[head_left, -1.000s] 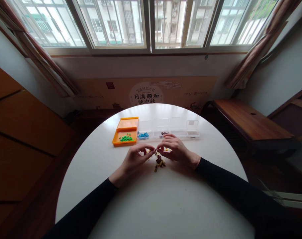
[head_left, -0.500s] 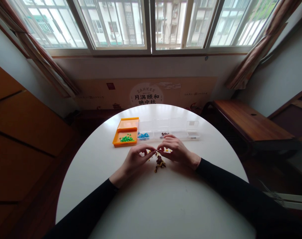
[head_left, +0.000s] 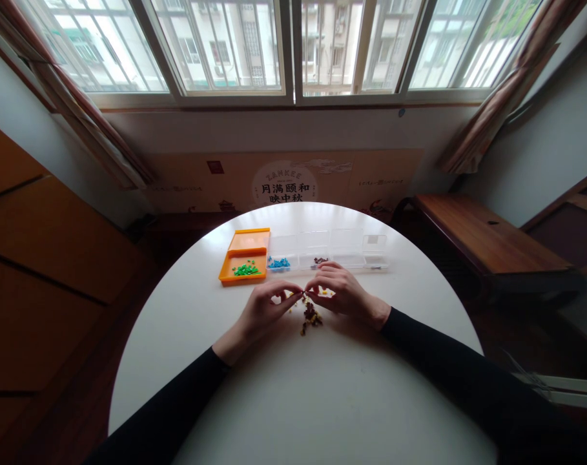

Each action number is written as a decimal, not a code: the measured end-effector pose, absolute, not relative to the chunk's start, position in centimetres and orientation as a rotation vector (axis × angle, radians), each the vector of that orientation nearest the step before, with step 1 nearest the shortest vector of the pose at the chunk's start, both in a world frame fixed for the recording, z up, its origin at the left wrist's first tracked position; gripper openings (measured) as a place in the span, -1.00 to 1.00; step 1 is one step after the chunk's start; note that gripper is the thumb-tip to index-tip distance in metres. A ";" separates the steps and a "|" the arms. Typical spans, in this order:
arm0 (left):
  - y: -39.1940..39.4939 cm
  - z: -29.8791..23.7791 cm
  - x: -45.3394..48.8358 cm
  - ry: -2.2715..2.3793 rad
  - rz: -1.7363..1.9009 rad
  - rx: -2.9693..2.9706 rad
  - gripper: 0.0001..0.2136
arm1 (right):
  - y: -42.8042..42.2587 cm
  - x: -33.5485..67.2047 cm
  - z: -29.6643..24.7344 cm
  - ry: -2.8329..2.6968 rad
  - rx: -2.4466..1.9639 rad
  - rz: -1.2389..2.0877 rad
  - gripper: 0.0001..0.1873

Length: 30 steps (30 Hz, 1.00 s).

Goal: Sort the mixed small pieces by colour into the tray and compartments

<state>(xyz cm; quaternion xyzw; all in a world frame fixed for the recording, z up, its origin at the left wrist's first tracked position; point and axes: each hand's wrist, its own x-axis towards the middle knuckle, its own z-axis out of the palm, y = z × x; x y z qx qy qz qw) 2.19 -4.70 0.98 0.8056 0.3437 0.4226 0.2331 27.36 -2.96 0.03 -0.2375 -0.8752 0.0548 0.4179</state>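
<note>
My left hand [head_left: 270,306] and my right hand [head_left: 340,294] meet fingertip to fingertip over the middle of the table. Both are closed in a pinch around a tiny dark piece [head_left: 303,293], too small to name. Just below the fingers lies a loose pile of small brown and yellow pieces [head_left: 311,315]. A few yellow pieces [head_left: 326,292] show under my right hand. Beyond the hands, an orange open box [head_left: 224,274] holds green pieces [head_left: 246,270]. Beside it, a clear compartment case [head_left: 347,261] contains blue pieces [head_left: 279,263] and dark brown pieces [head_left: 320,260].
The round white table [head_left: 293,400] carries everything. A wooden bench [head_left: 487,232] stands at the right, and an orange-brown cabinet [head_left: 41,258] at the left. Behind the table, a printed cardboard panel [head_left: 370,169] leans under the barred window [head_left: 230,48].
</note>
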 end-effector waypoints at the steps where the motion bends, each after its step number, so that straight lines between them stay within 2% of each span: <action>1: -4.7 0.9 2.2 0.943 1.163 2.212 -0.89 | -3.0 27.4 0.0 -2.196 -0.596 0.136 -0.96; 30: -4.4 0.4 2.0 0.934 1.150 2.218 -0.92 | -3.0 27.4 0.2 -2.205 -0.591 0.106 -0.96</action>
